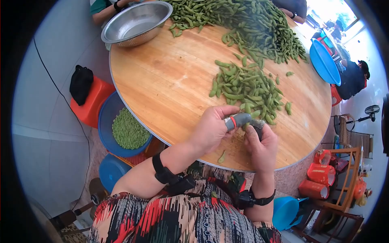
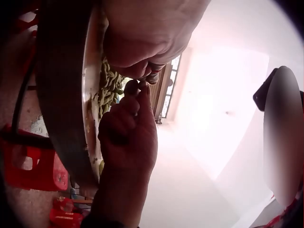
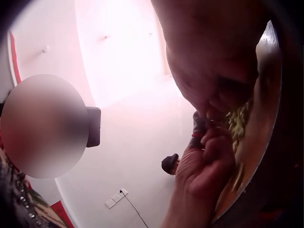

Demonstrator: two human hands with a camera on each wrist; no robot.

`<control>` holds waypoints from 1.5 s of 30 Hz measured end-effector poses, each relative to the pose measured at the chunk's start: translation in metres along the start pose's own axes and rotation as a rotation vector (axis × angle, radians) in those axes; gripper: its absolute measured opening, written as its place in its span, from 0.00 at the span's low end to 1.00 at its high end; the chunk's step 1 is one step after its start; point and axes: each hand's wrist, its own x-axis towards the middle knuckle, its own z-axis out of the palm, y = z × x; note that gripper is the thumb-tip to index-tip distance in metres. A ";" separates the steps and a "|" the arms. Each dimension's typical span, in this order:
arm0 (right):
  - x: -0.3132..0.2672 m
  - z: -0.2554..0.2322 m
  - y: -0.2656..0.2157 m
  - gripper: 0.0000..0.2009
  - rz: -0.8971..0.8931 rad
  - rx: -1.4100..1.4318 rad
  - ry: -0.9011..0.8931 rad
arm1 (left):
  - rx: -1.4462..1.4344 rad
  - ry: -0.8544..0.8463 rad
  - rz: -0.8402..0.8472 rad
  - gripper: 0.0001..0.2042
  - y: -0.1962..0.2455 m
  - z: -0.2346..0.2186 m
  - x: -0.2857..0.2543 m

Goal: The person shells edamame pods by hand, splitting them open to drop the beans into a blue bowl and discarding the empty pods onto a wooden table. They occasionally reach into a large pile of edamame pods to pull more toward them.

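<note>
Over the near edge of the round table, my left hand (image 1: 210,128) and my right hand (image 1: 263,149) meet at the fingertips and pinch a small green soybean pod (image 1: 245,126), mostly hidden between them. A grey finger cover (image 1: 242,118) with a red band sits on a left-hand digit. Another dark cover (image 1: 257,124) shows at the right hand's fingertips. Just beyond the hands lies a loose pile of soybean pods (image 1: 249,87). One single pod (image 1: 221,157) lies nearer the body. In both wrist views the hands appear dark, tips together.
A big heap of pods (image 1: 259,24) covers the far side of the wooden table (image 1: 162,81). At its far left edge stands a metal colander (image 1: 137,24). Below on the left, a blue basin (image 1: 106,135) holds shelled beans (image 1: 129,128), near a red stool (image 1: 92,103).
</note>
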 end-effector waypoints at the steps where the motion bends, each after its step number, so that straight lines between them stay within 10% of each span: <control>1: 0.000 0.001 0.001 0.05 0.001 -0.001 -0.005 | -0.023 -0.001 -0.006 0.12 0.001 -0.001 0.000; 10: 0.003 -0.010 -0.001 0.05 -0.080 0.215 0.189 | 0.708 0.177 0.369 0.14 -0.006 0.001 0.000; 17: 0.002 -0.015 0.001 0.05 -0.114 0.160 0.187 | 0.890 0.212 0.298 0.13 0.010 0.013 -0.006; 28: -0.006 -0.015 -0.010 0.07 0.172 0.347 -0.229 | -0.077 0.026 0.062 0.06 0.001 0.004 -0.005; 40: -0.004 -0.014 -0.005 0.10 0.104 0.196 -0.211 | 0.036 0.005 0.054 0.07 -0.005 0.007 -0.004; 45: -0.005 -0.018 -0.014 0.09 0.398 0.765 -0.342 | -0.167 -0.173 -0.055 0.08 0.004 0.006 -0.004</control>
